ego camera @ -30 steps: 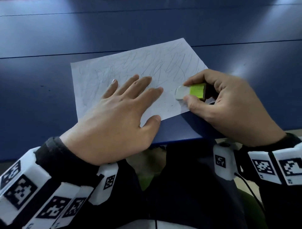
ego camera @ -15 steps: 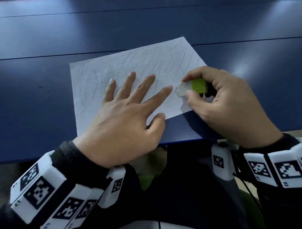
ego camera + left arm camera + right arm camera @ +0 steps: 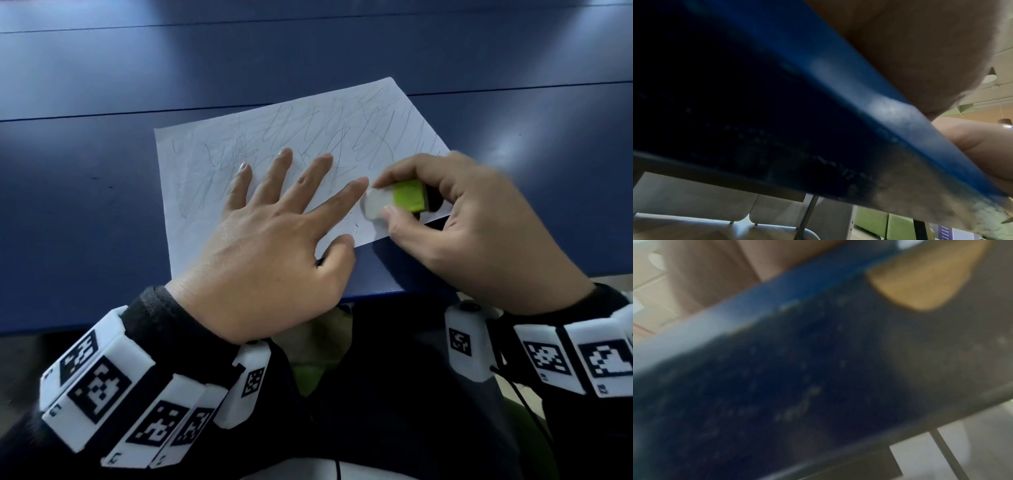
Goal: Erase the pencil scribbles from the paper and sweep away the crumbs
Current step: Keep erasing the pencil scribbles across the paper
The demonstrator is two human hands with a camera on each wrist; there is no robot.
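Note:
A white sheet of paper (image 3: pixel 212 161) covered in grey pencil scribbles lies near the front edge of the blue table (image 3: pixel 85 205). My left hand (image 3: pixel 274 219) lies flat on the sheet with fingers spread, pressing it down. My right hand (image 3: pixel 445 219) pinches a white eraser (image 3: pixel 375 204) with a green sleeve between thumb and forefinger, its white end on the paper's near right corner, beside my left index fingertip. Both wrist views are blurred and show only the table edge (image 3: pixel 859 91) from below.
The blue table stretches away beyond the paper with seams running across it. Its front edge (image 3: pixel 394 293) runs just below my hands, and my dark-clothed lap lies under it. A couple of small dark specks (image 3: pixel 356 226) lie on the paper near the eraser.
My left hand has slid forward up the paper and spread its fingers. The right hand with the eraser has shifted left, up against my left index finger.

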